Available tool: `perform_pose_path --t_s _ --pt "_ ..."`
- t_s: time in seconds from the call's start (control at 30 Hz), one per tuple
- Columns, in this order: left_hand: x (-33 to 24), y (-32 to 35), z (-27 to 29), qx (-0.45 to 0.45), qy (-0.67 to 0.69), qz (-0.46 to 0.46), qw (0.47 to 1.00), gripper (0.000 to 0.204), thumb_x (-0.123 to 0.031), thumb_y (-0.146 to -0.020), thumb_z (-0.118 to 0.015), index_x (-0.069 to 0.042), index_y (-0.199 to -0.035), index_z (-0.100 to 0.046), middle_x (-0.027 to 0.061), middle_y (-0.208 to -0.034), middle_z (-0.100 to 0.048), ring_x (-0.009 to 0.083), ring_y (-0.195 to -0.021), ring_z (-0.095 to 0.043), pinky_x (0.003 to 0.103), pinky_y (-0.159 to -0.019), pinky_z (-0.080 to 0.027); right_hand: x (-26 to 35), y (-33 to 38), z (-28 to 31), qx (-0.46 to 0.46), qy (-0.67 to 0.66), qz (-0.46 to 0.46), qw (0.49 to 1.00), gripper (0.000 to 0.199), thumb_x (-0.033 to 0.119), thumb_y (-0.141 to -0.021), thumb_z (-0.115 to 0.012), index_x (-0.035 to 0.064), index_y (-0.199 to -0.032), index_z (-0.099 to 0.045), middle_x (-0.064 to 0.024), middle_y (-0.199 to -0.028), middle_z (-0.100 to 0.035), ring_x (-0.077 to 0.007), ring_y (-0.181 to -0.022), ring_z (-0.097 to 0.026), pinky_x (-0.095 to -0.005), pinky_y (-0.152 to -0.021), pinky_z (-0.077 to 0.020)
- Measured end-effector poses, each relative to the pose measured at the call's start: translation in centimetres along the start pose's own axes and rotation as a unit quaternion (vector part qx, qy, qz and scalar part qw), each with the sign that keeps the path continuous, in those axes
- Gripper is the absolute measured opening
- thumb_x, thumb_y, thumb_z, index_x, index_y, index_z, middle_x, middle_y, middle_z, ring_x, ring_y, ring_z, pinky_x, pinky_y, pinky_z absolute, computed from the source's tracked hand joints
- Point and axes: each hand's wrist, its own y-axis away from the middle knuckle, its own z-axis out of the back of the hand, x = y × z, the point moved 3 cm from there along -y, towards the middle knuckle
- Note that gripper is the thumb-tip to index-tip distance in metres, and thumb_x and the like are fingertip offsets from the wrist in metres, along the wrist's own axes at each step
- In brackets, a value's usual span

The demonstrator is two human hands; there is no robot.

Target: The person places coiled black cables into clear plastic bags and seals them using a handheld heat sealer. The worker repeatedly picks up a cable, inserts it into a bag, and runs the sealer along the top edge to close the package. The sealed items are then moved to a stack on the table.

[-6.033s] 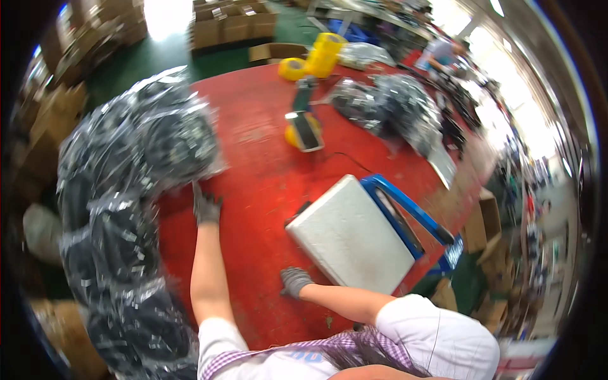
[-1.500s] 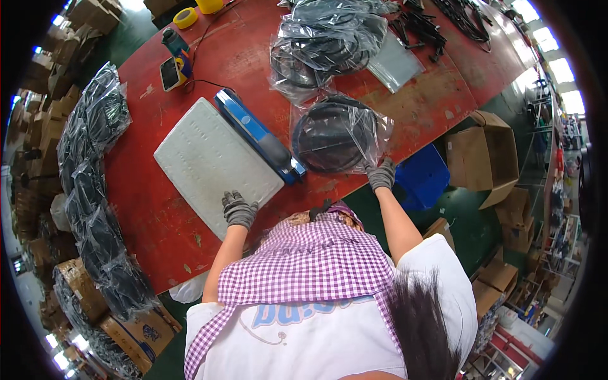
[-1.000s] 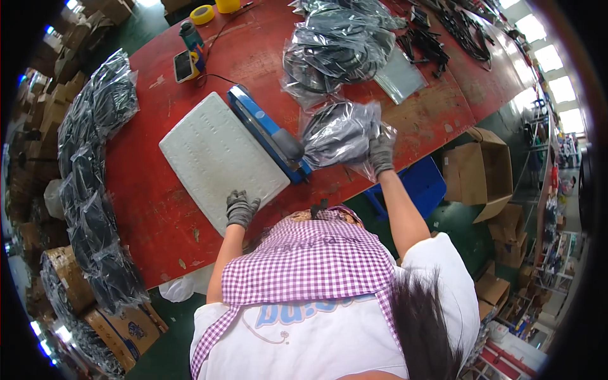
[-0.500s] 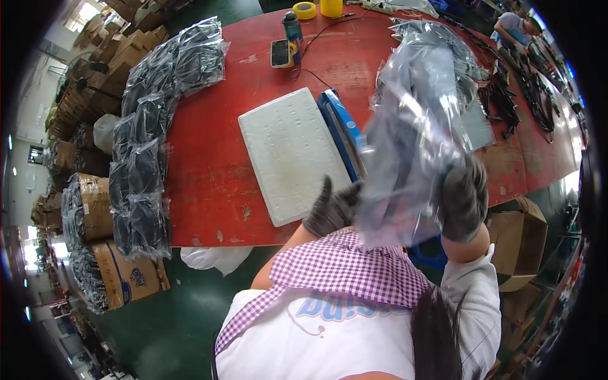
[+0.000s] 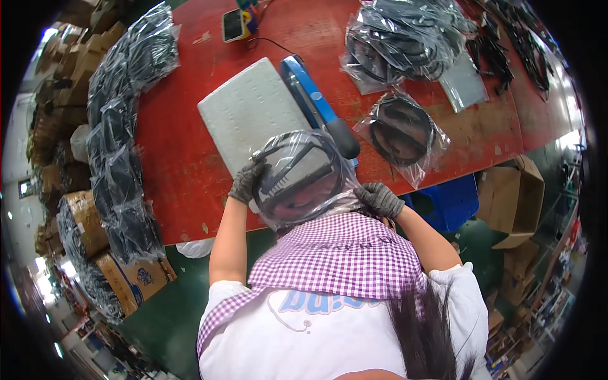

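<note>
Where the bag (image 5: 303, 180) was raised high half a second ago, it is now held lower over the red table (image 5: 183, 164), before the white sealer (image 5: 253, 114) (blue handle beside it). A second bagged coil (image 5: 402, 133) lies right. The bag is pinched between the left hand (image 5: 246, 182) and right hand (image 5: 379, 199).

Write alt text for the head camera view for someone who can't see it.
A person's gloved left hand and right hand hold a clear plastic bag of coiled black cable over the near edge of a red table. Behind it lie a white-topped sealing machine and more bagged cables.
</note>
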Motion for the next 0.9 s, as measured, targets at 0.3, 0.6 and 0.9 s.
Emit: perform_pose_path --t_s 0.3,0.6,0.9 --pt "-2.3 -9.1 -1.5 -0.094 -0.044 -0.009 0.995 0.013 -0.015 -0.077 -0.059 -0.007 -0.087 -0.057 0.0047 -0.072 -0.058 0.0157 -0.06 -0.055 0.028 -0.054 -0.046 -1.6 -8.8 9.2 -0.22 0.345 0.142 0.902 0.036 0.035 -0.076 -0.056 0.0021 -0.091 -0.056 -0.0164 -0.084 -0.059 -0.0259 -0.073 -0.056 -0.0357 -0.067 -0.0428" --pt "-3.2 -8.9 -2.0 -0.101 -0.08 -0.015 0.992 0.013 -0.01 -0.077 -0.057 -0.006 -0.089 -0.058 0.0033 -0.073 -0.059 0.0135 -0.062 -0.054 0.026 -0.056 -0.046 1.7 -26.4 10.0 -0.129 -0.06 -0.074 0.987 0.04 0.043 -0.075 -0.053 0.0068 -0.092 -0.056 -0.0089 -0.078 -0.056 -0.0176 -0.07 -0.05 -0.031 -0.062 -0.0411" --pt "-4.0 -9.5 0.6 -0.161 -0.047 -0.032 0.985 0.013 -0.01 -0.076 -0.059 -0.007 -0.089 -0.06 0.002 -0.073 -0.058 0.0118 -0.06 -0.053 0.025 -0.055 -0.045 11.0 -21.7 14.0 -0.354 -0.17 0.027 0.919 0.027 0.028 -0.074 -0.059 0.0035 -0.086 -0.057 -0.0057 -0.069 -0.055 -0.0144 -0.064 -0.05 -0.0284 -0.058 -0.0413"
